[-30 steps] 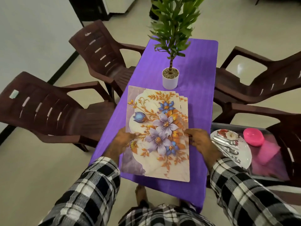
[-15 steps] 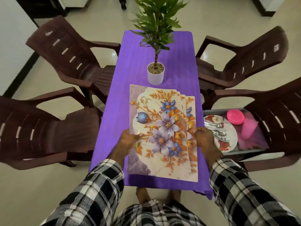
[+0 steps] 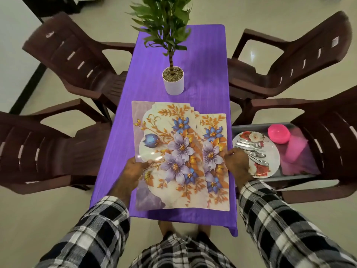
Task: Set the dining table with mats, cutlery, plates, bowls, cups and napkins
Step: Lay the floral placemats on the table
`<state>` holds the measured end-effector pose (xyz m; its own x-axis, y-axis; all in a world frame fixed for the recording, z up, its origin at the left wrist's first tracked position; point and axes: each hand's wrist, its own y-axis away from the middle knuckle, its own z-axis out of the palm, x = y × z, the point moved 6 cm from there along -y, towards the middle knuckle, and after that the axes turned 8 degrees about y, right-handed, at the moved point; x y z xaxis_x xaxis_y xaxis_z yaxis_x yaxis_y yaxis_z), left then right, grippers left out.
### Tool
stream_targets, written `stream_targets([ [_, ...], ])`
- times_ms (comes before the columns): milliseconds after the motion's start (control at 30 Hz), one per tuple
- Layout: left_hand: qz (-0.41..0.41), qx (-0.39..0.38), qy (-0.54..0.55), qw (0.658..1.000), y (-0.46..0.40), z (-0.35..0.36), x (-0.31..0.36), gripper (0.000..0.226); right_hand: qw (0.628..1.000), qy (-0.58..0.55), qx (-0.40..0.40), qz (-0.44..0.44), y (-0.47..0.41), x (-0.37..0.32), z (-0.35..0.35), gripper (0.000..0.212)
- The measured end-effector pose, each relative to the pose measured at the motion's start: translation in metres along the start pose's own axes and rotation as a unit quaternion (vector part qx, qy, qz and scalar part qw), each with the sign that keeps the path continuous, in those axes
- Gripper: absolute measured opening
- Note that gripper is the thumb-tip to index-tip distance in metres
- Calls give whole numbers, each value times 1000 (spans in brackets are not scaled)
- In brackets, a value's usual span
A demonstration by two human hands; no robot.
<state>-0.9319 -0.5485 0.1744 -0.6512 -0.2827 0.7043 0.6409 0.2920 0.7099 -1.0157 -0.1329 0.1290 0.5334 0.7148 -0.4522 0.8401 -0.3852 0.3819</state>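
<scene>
The person stood at the near end of the table [image 3: 204, 60], which was draped in a purple cloth, with a fanned stack of floral mats [image 3: 173, 157] lying at that end, reaching almost to the near edge. The left hand [image 3: 135, 169] gripped the left edge of the top mat, thumb curled over it, as if to keep the pile steady. The right hand [image 3: 234, 163] pinched the right edge of the lowest mat [image 3: 215, 157], which stuck out toward the table's right edge, seemingly being drawn sideways to part it from the others. How many mats lay in the stack I could not say for certain; several stepped corners showed at the far side.

A potted plant [image 3: 172, 80] stood at the middle of the table, just beyond the mats, so the settings would likely go along the long edges, by the chairs. On the seat of the near right chair [image 3: 328, 136] a tray [image 3: 257, 127] held a flowered plate [image 3: 270, 159] with cutlery [image 3: 251, 151] laid across it, a pink bowl [image 3: 279, 133] and a pink cup [image 3: 295, 148], kept within reach for later. None of these had reached the table yet.
</scene>
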Motion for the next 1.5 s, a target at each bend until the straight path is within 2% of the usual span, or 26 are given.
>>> stream_targets([
  [67, 3, 6, 6, 1000, 9, 4, 3, 28, 999, 39, 6, -7, -1, 0, -1, 25],
  [167, -1, 13, 11, 1000, 21, 8, 5, 26, 990, 120, 70, -24, 10, -4, -7, 29],
  [267, 1, 17, 22, 1000, 31, 12, 6, 23, 970, 166, 48, -171, 25, -17, 3, 33],
  [333, 4, 21, 25, 999, 38, 15, 8, 16, 953, 200, 25, -227, 31, -16, 13, 36],
  [433, 13, 28, 28, 999, 43, 18, 9, 11, 938, 238, 21, -250, 36, -10, 17, 36],
  [500, 16, 22, 24, 999, 48, 19, 13, 13, 936, 251, -2, -246, 36, -11, 17, 43],
  [567, 13, -2, 31, 999, 50, 20, 14, 15, 936, 258, 9, -240, 34, -19, 12, 48],
  [600, 13, -7, 35, 999, 52, 21, 15, 20, 946, 218, 3, -240, 37, -25, 11, 44],
  [633, 15, -12, 35, 999, 53, 21, 17, 24, 962, 133, -27, -238, 40, -35, 10, 38],
  [700, 20, -34, 31, 999, 57, 18, 20, 29, 972, -57, -137, -183, 48, -55, 14, 28],
  [800, 13, -84, 39, 996, 65, 9, 22, 27, 936, -198, -278, -87, 58, -75, 32, 25],
  [867, 17, -93, 58, 994, 68, -4, 25, 17, 917, -272, -288, -55, 62, -84, 36, 22],
  [967, 19, -52, 83, 995, 67, -35, 32, 18, 880, -375, -291, -28, 69, -103, 37, 10],
  [1033, 20, -24, 66, 997, 64, -55, 33, 18, 875, -352, -331, -30, 82, -122, 45, 17],
  [1100, 21, -1, 63, 998, 56, -76, 33, 22, 895, -311, -319, -8, 85, -134, 57, 21],
  [1167, 15, 12, 65, 998, 45, -96, 33, 21, 901, -319, -294, 16, 90, -148, 64, 21],
  [1267, 23, 23, 76, 997, 20, -134, 38, 41, 890, -355, -285, 28, 108, -181, 80, 19],
  [1333, 27, 32, 87, 995, 1, -160, 42, 52, 898, -351, -262, 37, 118, -199, 92, 20],
  [1400, 36, 28, 91, 995, -18, -189, 51, 44, 915, -328, -231, 31, 125, -215, 104, 23],
  [1500, 33, 7, 72, 997, -33, -230, 66, 31, 937, -245, -248, -28, 141, -235, 119, 24],
])
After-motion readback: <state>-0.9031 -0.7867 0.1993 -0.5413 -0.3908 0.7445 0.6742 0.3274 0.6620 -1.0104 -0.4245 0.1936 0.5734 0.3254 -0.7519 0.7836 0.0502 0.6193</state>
